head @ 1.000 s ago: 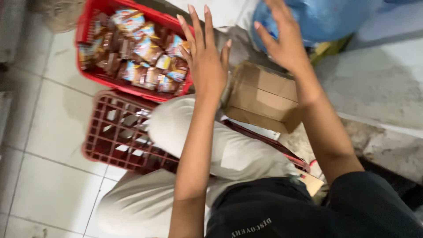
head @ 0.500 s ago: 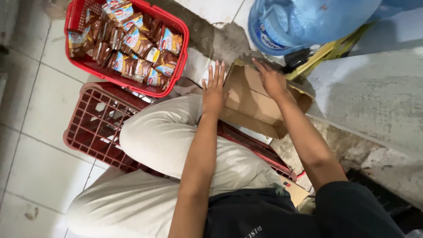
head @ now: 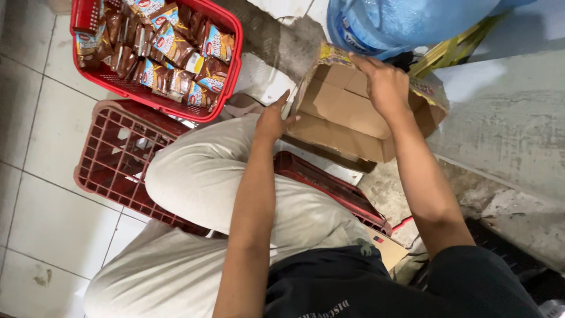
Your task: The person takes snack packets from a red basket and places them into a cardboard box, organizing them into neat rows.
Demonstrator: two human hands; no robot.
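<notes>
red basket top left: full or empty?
Full. The red basket is packed to the rim with brown snack packets; none of its floor shows between them.

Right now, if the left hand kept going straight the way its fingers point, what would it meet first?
The left hand already touches the cardboard box at its near edge, so the box side comes first. Depth is unclear, but nothing else seems to lie between them.
</notes>
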